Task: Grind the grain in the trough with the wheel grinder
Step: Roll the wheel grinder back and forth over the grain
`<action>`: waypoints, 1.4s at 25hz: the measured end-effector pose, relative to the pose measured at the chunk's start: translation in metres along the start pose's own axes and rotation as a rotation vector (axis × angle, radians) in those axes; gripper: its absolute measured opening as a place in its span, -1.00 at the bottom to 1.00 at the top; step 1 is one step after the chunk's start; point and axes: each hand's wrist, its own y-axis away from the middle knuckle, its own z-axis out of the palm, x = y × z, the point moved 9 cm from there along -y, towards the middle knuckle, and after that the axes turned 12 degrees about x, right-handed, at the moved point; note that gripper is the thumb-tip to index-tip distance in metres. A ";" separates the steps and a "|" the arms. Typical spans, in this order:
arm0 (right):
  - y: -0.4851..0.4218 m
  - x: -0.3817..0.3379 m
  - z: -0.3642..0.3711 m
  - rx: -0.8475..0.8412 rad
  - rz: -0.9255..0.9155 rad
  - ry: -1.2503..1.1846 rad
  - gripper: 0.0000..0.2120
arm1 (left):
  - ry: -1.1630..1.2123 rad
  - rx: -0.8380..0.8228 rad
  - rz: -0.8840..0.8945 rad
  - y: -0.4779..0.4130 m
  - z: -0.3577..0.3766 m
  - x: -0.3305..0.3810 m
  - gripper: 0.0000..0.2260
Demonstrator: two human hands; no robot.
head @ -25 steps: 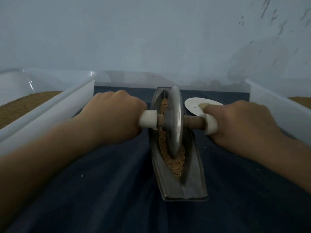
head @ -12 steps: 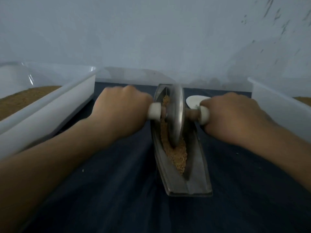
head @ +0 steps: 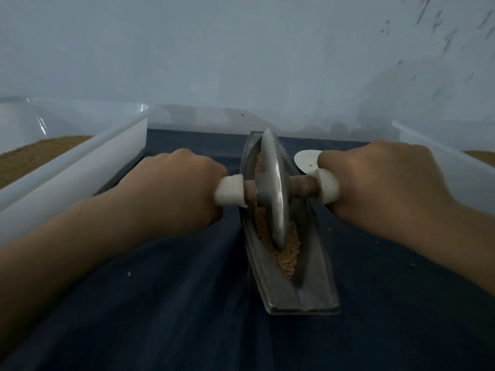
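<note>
Between the two hands, upright on its rim: a grey metal disc-shaped wheel grinder, lower edge sunk into the tan crushed grain inside a long grey metal boat-shaped trough. Trough lying lengthwise, blunt end nearer than either wrist, pointed end beyond the knuckles. Through the wheel's hub, a brown wooden axle reaching toward each hand. Grips the white left sleeve of that axle with the left hand, fingers curled right round it, knuckles up. Grips the white right sleeve the same way with the right hand. Just beyond the right hand, partly hidden by it, a small flat white round disc on the dark blue cloth spread beneath both forearms. A few pale crumbs on the cloth near the wrists. Outward of the left hand, a long white plastic tub holding brown ground meal. Outward of the right hand, a second white tub, brown contents showing at its far edge. Beyond both hands, a pale blue-grey wall, dark flecks at upper right.
</note>
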 end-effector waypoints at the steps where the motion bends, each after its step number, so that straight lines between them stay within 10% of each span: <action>1: -0.004 0.000 0.008 -0.038 0.024 -0.010 -0.73 | -0.033 0.001 -0.018 -0.004 0.003 -0.002 -0.89; 6: -0.042 0.010 0.066 -0.278 0.304 -0.135 -0.78 | -0.248 0.009 -0.183 -0.063 0.014 -0.005 -0.87; 13: -0.005 0.000 0.015 -0.028 0.061 -0.005 -0.81 | -0.105 0.138 -0.004 -0.001 -0.007 0.005 -0.88; 21: -0.032 0.009 0.060 -0.324 0.272 -0.136 -0.84 | -0.207 -0.075 -0.083 -0.064 0.015 -0.001 -0.87; 26: 0.022 0.001 0.003 -0.047 0.120 -0.126 -0.81 | -0.204 0.137 0.157 -0.016 -0.016 0.015 -0.88; 35: -0.026 0.010 0.060 -0.296 0.278 -0.108 -0.86 | -0.286 0.038 -0.101 -0.054 0.005 0.004 -0.91</action>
